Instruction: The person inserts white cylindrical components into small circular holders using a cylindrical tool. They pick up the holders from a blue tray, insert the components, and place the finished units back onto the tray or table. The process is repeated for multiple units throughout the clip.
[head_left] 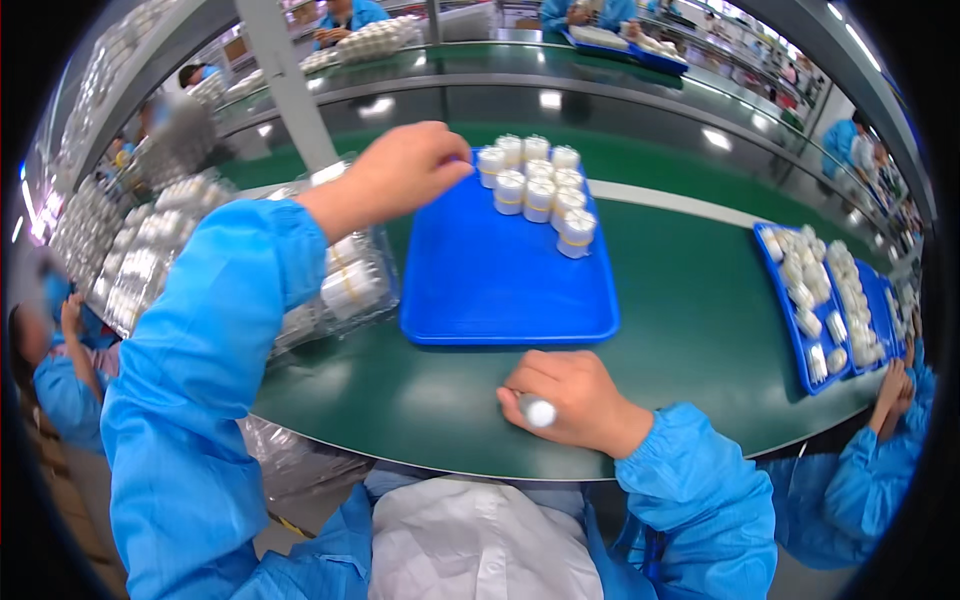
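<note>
A blue tray [510, 300] lies on the green work surface in front of me. Several short white cylinders [538, 192], some with a yellow band around them, stand grouped in its far right part. Over the tray's far left corner is my left hand [405, 170], fingers curled in and thumb close to them; whatever it may hold is hidden. Nearer to me, below the tray's front edge, my right hand [568, 398] is closed around a small white cylinder [540, 412], whose round end shows.
Clear plastic packs of white pieces [350, 285] lie left of the tray, with more stacked beyond. Two blue trays with white pieces [815, 300] stand at the right, near a co-worker's hands [893, 395]. A pale upright post [285, 85] rises behind the packs.
</note>
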